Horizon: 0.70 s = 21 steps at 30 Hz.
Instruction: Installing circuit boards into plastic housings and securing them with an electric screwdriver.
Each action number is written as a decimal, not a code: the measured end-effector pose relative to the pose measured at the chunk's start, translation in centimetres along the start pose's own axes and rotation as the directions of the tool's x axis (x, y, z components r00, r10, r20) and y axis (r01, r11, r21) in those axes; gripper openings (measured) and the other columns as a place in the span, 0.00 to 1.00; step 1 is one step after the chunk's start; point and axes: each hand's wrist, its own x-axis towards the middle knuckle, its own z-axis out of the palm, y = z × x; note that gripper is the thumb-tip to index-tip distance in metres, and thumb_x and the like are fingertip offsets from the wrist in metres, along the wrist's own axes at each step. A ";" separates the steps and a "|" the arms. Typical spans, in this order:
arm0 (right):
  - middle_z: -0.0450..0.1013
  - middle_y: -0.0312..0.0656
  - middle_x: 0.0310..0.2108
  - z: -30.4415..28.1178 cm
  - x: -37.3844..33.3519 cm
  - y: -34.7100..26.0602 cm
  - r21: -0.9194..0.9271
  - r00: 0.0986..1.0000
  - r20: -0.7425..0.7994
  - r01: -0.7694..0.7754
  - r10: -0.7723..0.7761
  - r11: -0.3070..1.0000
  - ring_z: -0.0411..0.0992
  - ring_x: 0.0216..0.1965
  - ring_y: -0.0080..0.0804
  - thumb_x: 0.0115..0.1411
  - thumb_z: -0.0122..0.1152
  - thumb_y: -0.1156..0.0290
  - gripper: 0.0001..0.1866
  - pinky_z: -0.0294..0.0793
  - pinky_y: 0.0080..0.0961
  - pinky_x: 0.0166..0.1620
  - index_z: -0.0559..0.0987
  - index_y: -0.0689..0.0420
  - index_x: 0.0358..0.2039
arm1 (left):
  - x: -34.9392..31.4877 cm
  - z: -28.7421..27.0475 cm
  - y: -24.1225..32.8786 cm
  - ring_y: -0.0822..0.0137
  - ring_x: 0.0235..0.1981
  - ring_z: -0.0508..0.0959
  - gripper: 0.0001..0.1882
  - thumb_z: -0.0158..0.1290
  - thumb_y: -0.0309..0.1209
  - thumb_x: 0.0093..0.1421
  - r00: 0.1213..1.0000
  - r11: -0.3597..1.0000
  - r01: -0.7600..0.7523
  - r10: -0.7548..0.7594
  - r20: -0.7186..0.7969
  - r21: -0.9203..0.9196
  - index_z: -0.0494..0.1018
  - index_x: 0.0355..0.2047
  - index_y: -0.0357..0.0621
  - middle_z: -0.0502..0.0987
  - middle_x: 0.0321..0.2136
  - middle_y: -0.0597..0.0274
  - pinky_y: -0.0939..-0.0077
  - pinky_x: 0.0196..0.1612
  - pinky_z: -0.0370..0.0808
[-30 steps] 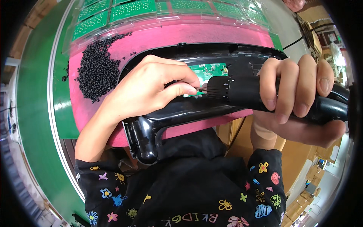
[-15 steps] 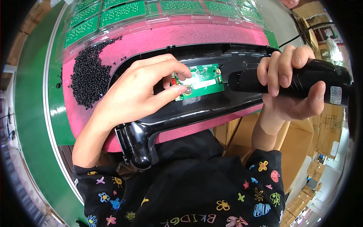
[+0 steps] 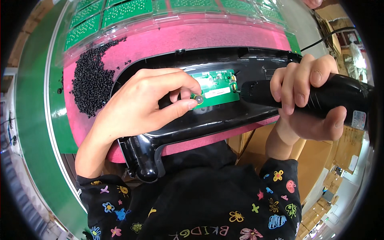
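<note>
A green circuit board (image 3: 218, 95) lies inside a long black plastic housing (image 3: 224, 117). My left hand (image 3: 140, 102) reaches over the housing's left part, its thumb and index finger closed around the board's left end, beside a round dark component (image 3: 198, 99). The curled fingers hide that end of the board. In my right hand (image 3: 306, 90) is a black electric screwdriver (image 3: 262, 93), held nearly level with its nose toward the board's right edge. A dark screw or bit shows at that edge; whether the tool touches it I cannot tell.
On the pink mat (image 3: 200, 37), a heap of small black screws (image 3: 91, 82) lies left of the housing. Clear plastic trays with several green circuit boards (image 3: 128, 13) stand behind. A black cable (image 3: 326, 37) runs at the far right, and cardboard boxes (image 3: 316, 158) stand below.
My left fingertips have drawn closer together at the board's left end, now covering a red part seen before. The screwdriver's rear end has dipped slightly, its nose still beside the board.
</note>
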 end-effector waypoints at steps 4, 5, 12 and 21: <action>0.66 0.33 0.26 0.2 0.6 1.2 0.045 0.997 0.070 -0.040 0.037 0.998 0.64 0.18 0.20 0.56 0.61 0.45 0.27 0.67 0.23 0.28 0.67 0.56 0.40 | -1.1 0.1 -0.8 0.68 0.23 0.76 0.10 0.60 0.22 0.54 0.995 0.996 -0.062 0.066 -0.070 0.064 0.77 0.38 0.38 0.77 0.25 0.62 0.77 0.24 0.68; 0.66 0.32 0.26 0.0 0.6 0.7 0.024 0.997 0.069 -0.041 0.039 0.999 0.64 0.18 0.20 0.56 0.62 0.45 0.27 0.67 0.23 0.28 0.67 0.56 0.40 | -0.7 0.2 -0.2 0.67 0.23 0.77 0.11 0.60 0.22 0.53 0.987 0.974 -0.069 0.097 -0.125 0.214 0.77 0.37 0.38 0.77 0.25 0.61 0.75 0.26 0.70; 0.66 0.34 0.26 0.3 0.8 0.5 0.000 0.994 0.086 -0.073 0.073 0.997 0.64 0.19 0.20 0.55 0.64 0.44 0.29 0.67 0.22 0.27 0.66 0.56 0.39 | -0.5 -0.9 1.2 0.57 0.19 0.75 0.13 0.53 0.18 0.34 0.669 0.639 -0.384 0.690 -0.276 0.666 0.71 0.25 0.30 0.75 0.21 0.51 0.71 0.22 0.71; 0.65 0.33 0.24 0.9 0.6 1.0 -0.012 0.998 0.044 -0.033 0.034 0.999 0.63 0.16 0.20 0.54 0.63 0.44 0.29 0.66 0.22 0.26 0.67 0.56 0.40 | -1.4 0.2 9.3 0.55 0.25 0.75 0.16 0.52 0.30 0.38 0.750 0.160 0.081 0.641 -0.166 0.984 0.70 0.29 0.34 0.76 0.28 0.48 0.63 0.27 0.70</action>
